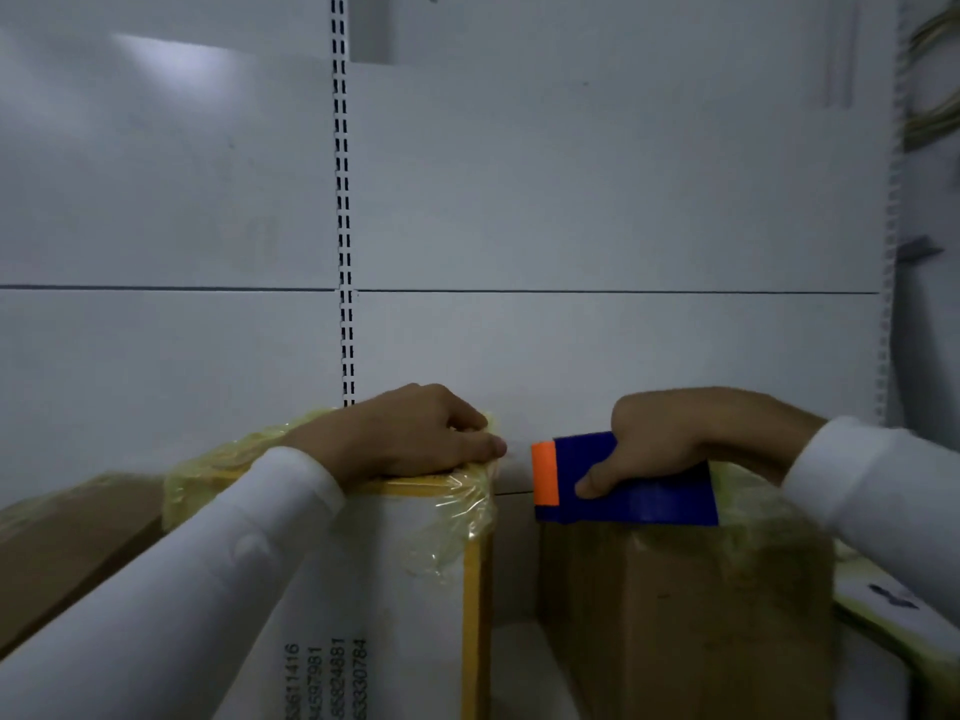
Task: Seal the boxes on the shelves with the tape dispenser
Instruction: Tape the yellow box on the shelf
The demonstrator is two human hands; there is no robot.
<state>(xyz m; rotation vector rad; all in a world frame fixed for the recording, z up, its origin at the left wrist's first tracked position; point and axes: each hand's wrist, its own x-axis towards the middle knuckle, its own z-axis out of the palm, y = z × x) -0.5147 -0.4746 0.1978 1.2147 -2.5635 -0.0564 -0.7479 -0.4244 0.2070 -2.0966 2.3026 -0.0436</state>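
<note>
Blue, orange-tipped dispenser [623, 480] gripped by right hand [691, 439] atop brown box [675, 615], left hand [415, 433] pinching tape [467, 506] at white box [374, 574] corner, narrow gap between.

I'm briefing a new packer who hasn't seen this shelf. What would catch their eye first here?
The blue and orange tape dispenser, gripped by the right hand above the brown box. Left of it, the left hand presses crinkled yellow tape on the white box.

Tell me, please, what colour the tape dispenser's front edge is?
Orange, on the blue tape dispenser; the head view shows it.
</note>
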